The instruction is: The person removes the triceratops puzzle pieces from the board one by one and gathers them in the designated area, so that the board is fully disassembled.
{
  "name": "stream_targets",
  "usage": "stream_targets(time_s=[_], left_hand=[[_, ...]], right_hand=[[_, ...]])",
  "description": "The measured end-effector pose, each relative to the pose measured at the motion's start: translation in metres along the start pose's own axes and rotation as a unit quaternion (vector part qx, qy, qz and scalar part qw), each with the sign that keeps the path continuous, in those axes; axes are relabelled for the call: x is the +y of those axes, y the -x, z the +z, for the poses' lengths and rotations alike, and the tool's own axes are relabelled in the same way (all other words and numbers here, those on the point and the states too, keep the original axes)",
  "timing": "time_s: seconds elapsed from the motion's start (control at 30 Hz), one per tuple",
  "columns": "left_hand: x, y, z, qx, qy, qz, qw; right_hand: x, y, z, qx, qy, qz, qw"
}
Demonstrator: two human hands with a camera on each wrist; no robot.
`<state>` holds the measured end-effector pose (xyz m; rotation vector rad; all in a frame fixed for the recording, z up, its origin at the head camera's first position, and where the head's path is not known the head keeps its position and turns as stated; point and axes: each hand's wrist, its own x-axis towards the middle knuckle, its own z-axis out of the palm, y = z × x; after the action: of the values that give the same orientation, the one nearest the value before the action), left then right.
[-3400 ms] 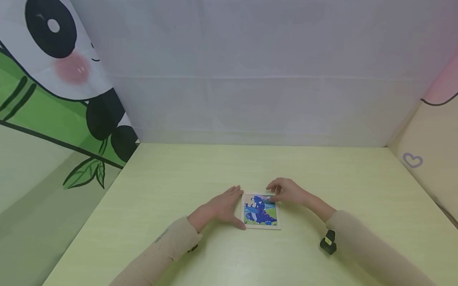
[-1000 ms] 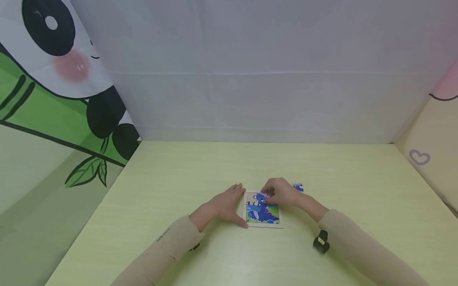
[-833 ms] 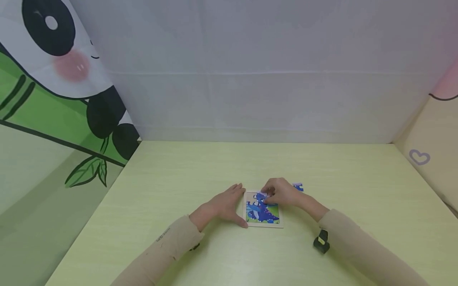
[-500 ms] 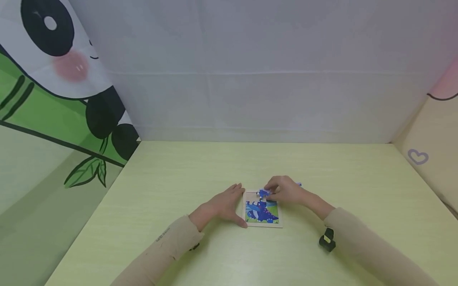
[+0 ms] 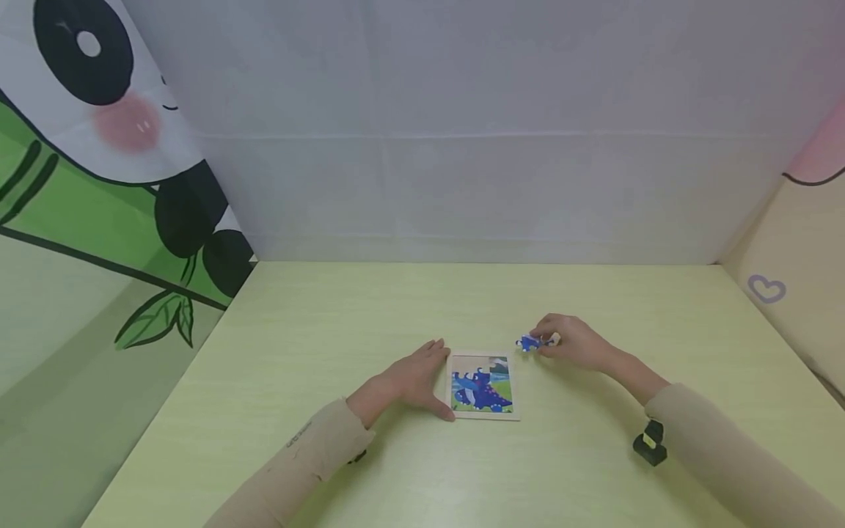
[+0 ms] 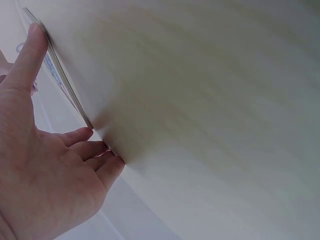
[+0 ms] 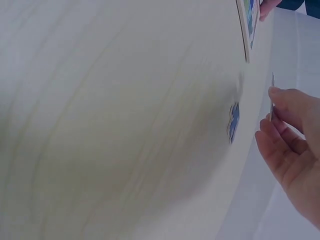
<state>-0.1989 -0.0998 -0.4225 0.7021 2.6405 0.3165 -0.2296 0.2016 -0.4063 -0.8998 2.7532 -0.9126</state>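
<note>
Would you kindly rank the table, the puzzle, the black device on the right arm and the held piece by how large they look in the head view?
1. Table
2. Puzzle
3. Black device
4. Held piece: partly hidden, but what shows is smallest.

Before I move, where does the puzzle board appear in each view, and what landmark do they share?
Head: puzzle board below and right of centre, lying flat.
Left wrist: puzzle board at upper left, nearly edge-on.
Right wrist: puzzle board at top right, cut off by the top edge.
Shared landmark: the left hand, at the board's edge in all three.
</note>
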Motion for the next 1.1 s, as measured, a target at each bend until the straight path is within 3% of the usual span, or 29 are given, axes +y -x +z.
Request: stream_targets(time_s=[0.43, 0.8, 1.1], left_hand=[[0.000, 0.002, 0.000, 0.004, 0.012, 0.004, 0.9999], [0.001, 0.003, -0.001, 0.003, 0.014, 0.002, 0.9999], [0.001, 0.003, -0.001, 0.004, 0.009, 0.003, 0.9999]], right_hand=[[0.038, 0.029, -0.019, 0.031, 0.038, 0.029, 0.9984], [0.052, 0.035, -0.017, 0.036, 0.054, 0.043, 0.9970], [0.058, 0.036, -0.013, 0.041, 0.060, 0.028, 0.9970]])
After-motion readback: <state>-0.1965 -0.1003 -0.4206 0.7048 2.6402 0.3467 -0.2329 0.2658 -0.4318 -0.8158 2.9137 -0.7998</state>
